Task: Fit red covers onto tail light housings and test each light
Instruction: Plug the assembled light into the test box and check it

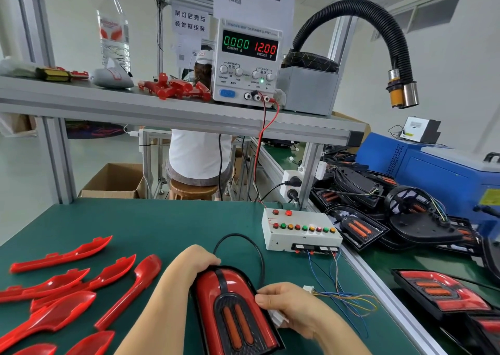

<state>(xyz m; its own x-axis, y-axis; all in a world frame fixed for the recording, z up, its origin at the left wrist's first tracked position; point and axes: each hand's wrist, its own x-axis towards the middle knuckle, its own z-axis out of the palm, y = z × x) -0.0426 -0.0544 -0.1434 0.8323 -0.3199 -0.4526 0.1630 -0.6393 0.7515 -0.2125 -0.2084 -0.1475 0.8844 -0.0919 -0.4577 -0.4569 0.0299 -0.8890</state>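
At the front of the green surface (162,224) lies the tail light housing (236,304), red cover (207,295) on it. Left grip (194,265) curls over its top end; right grip (292,308) pinches its side edge. Uneven pressing could leave the cover half-seated, or tug the connector (308,289) wires.

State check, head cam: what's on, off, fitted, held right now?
power supply: on, reads 0.000 A, 12.00 V
tail light: red cover fitted, strips look unlit
left hand: grips the tail light's far end
right hand: pinches its right edge
test box: wired, one red top lamp looks lit
white connector: loose on the mat, looks unplugged
loose red covers: unfitted, lying at left
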